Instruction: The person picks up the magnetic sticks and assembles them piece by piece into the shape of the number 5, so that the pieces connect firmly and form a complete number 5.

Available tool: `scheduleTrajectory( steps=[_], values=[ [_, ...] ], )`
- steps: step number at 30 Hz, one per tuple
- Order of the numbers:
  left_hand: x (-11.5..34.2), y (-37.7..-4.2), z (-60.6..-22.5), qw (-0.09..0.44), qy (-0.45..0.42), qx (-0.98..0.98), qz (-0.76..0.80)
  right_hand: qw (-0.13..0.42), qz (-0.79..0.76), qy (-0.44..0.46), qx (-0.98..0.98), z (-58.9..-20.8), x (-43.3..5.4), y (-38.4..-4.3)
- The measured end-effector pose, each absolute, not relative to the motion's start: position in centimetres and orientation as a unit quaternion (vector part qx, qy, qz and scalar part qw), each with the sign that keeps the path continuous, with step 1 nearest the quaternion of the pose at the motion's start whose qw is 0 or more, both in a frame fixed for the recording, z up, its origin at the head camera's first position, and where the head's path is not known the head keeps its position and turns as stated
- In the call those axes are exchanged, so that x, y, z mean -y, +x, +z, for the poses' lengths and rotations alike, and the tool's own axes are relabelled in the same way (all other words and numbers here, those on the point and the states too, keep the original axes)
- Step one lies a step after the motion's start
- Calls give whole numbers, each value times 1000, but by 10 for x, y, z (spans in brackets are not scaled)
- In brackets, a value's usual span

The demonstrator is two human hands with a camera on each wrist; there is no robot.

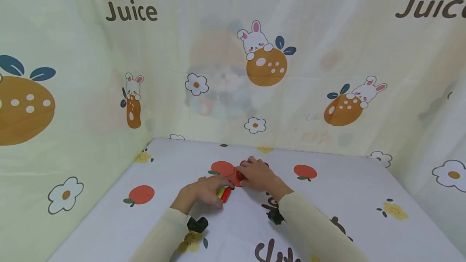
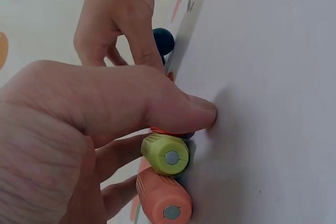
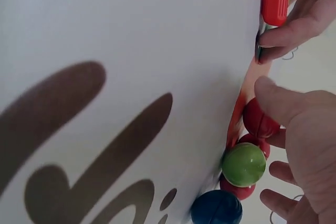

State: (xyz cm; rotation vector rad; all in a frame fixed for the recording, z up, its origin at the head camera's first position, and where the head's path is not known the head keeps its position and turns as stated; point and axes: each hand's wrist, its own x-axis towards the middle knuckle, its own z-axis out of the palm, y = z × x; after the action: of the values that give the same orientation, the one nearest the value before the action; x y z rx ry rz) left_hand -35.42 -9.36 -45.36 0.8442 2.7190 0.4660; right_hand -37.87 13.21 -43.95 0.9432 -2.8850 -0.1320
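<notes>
My left hand (image 1: 208, 189) cups around a row of short plastic rods with metal ends. A red rod (image 1: 226, 195) and a yellow-green rod (image 1: 220, 192) show beneath it; an orange rod (image 2: 165, 199) lies alongside in the left wrist view. The left thumb touches the tabletop, while fingertips rest against the rods' far ends. To the right, my right hand (image 1: 259, 175) curves loosely over a group of balls. The thumb is at a red ball (image 3: 260, 118), with a green ball (image 3: 244, 164), a blue ball (image 3: 216, 208) and more red behind.
A white printed cloth (image 1: 251, 225) covers the table, patterned with fruits, flowers and letters. A pale curtain (image 1: 218, 51) with rabbit and orange prints rises behind and at both sides. Dark wrist devices (image 1: 198, 225) sit under both forearms.
</notes>
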Motion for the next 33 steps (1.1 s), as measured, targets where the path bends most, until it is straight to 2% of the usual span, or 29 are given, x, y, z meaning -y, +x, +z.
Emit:
scheduleTrajectory(
  steps=[8,13,28,33],
  values=[
    [94,-354,-454,131,277,-935,178,92,-148,322,931,-447,-123,-379],
    [95,-354,-454,130,261,-938,187,104,-162,329,925,-446,-119,-378],
    [95,-352,-451,141,240,-937,212,97,-156,320,929,-448,-118,-376],
    [95,-352,-449,134,259,-930,223,98,-139,314,934,-448,-122,-374]
  ],
)
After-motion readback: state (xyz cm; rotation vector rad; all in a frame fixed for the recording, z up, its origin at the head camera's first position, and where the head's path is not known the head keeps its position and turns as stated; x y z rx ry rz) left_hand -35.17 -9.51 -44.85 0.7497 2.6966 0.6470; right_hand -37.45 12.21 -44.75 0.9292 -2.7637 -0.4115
